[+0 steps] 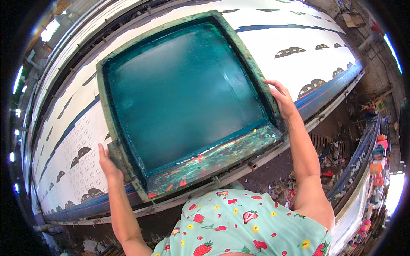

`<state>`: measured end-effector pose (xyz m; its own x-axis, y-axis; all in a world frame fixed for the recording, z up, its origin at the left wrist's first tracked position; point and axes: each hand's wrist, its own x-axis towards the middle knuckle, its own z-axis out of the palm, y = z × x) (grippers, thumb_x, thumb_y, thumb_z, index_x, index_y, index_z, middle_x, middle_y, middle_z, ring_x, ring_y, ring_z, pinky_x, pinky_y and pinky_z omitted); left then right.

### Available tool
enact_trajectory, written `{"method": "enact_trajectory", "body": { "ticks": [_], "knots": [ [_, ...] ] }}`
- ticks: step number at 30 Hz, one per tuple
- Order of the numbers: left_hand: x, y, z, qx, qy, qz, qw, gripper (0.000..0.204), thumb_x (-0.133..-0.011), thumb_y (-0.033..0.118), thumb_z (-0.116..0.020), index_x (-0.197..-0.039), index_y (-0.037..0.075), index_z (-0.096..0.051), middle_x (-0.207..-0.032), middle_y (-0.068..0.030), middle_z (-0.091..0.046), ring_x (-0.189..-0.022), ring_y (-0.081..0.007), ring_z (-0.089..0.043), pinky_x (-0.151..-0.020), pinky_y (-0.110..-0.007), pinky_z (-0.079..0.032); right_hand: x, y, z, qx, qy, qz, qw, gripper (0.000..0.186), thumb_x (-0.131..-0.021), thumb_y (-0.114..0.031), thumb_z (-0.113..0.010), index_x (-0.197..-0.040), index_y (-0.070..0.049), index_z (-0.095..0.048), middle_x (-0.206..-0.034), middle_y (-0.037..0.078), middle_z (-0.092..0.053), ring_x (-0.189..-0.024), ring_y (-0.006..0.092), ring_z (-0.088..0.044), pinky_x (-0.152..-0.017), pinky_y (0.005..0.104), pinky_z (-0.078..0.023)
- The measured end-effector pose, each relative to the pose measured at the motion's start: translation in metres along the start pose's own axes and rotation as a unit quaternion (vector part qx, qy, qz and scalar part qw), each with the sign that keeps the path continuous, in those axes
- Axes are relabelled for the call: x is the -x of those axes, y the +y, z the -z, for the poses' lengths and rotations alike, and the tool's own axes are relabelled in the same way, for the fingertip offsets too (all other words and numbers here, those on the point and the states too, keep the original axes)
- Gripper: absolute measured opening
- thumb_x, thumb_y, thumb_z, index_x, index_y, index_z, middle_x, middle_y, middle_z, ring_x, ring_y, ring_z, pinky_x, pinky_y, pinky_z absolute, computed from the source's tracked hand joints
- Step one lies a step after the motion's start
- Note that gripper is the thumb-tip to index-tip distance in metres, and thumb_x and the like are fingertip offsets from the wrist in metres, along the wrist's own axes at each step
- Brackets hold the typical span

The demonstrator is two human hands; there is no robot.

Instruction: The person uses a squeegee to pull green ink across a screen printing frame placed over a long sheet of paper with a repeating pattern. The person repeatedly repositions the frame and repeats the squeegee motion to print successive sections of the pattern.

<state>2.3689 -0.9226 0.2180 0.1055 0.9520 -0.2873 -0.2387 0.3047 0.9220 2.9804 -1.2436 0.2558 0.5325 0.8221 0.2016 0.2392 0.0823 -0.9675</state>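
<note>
A large screen printing frame (183,170) with a paint-stained wooden rim and dark teal mesh fills the middle of the view, tilted over a long printing table (314,100). My left hand (110,165) holds its left side near the lower corner, fingers pointing up along the outer edge; part of that hand is hidden by the frame. On the opposite side, my right hand (282,99) grips the right rim, its fingertips over the edge and the thumb out of sight. White sheets (252,47) printed with dark dome-shaped motifs lie under and around the frame.
A metal rail (318,121) runs along the table's near edge. Right of me, a shelf or bench carries several coloured containers (376,168). Scraps and litter (329,170) cover the floor between them. Another long table stretches along the far left.
</note>
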Motion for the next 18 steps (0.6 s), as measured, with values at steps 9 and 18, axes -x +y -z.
{"method": "enact_trajectory", "body": {
  "ticks": [9, 18],
  "knots": [
    [0.026, -0.045, -0.071, -0.008, 0.013, -0.027, 1.0, 0.07, -0.116, 0.059, -0.05, -0.109, -0.004, -0.081, -0.102, -0.0128, -0.082, -0.09, -0.0222, -0.075, -0.088, -0.036, -0.059, -0.009, 0.022, 0.081, -0.078, 0.001, -0.023, 0.997, 0.056, -0.102, -0.034, -0.073, -0.148, -0.002, -0.068, -0.146, 0.009, -0.067, -0.137, 0.0199, -0.059, -0.121, 0.0367, -0.042],
    [0.034, -0.048, -0.084, -0.048, 0.004, -0.053, 0.997, 0.062, -0.118, 0.05, -0.049, -0.113, -0.003, -0.08, -0.103, -0.0112, -0.082, -0.093, -0.0198, -0.075, -0.088, -0.035, -0.058, -0.009, 0.016, 0.096, -0.052, -0.046, -0.043, 0.997, 0.073, -0.101, -0.044, -0.076, -0.157, -0.001, -0.059, -0.152, 0.011, -0.064, -0.139, 0.0229, -0.062, -0.12, 0.0404, -0.046]
  ]
}}
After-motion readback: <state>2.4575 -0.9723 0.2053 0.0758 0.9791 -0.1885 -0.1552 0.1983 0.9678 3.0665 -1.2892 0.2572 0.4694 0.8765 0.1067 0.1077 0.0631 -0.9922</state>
